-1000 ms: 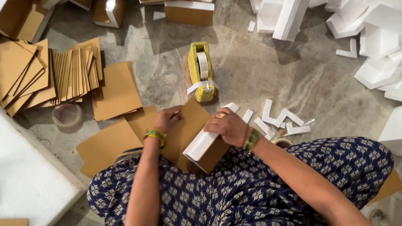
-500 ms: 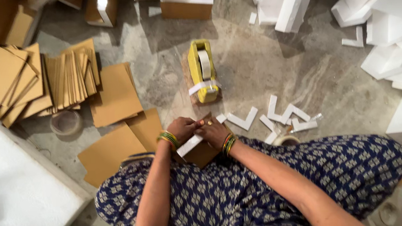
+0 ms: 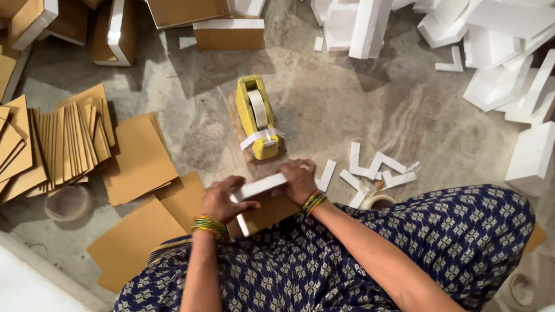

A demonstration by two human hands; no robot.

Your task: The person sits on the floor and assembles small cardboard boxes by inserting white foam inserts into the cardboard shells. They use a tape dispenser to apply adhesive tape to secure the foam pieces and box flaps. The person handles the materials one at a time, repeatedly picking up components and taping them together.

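Small brown cardboard box with white foam edging (image 3: 265,204), held low over the lap, just in front of the knees. Left hand (image 3: 222,198) curled over its left end, fingers closed on the foam strip, wrist bent down, green bangles at the wrist. Right hand (image 3: 298,178) clasped on the right end, fingers folded over the top edge. Just beyond, yellow tape dispenser (image 3: 257,117) on grey stone floor (image 3: 368,113). Flat brown cardboard sheets (image 3: 135,159) to the left; white foam offcuts (image 3: 373,167) just right.
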